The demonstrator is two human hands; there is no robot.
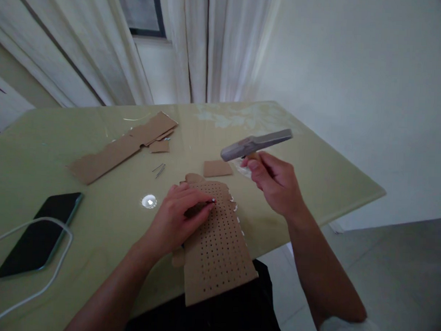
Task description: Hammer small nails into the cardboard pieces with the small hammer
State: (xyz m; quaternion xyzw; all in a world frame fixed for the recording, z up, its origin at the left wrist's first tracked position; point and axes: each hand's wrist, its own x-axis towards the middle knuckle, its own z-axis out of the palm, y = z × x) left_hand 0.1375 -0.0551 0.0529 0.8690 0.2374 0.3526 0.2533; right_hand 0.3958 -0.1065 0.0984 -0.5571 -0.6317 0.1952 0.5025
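A piece of brown cardboard (220,262) dotted with rows of small holes lies at the table's near edge and juts out over my lap. My left hand (184,210) rests on its upper part, thumb and forefinger pinched on a small nail (214,200) that stands on the sheet. Only the nail's shiny head shows clearly. Raised above the table to the right, my right hand (274,179) is closed round the handle of a hammer (257,143). The hammer's grey metal head is held apart from the nail and the cardboard.
Several loose nails (160,170) lie left of the cardboard. A long cardboard strip (123,150) and smaller scraps are farther back, with a cardboard rectangle (218,168) near the hammer. On the left, a white cable (67,247) crosses a dark tablet (40,236).
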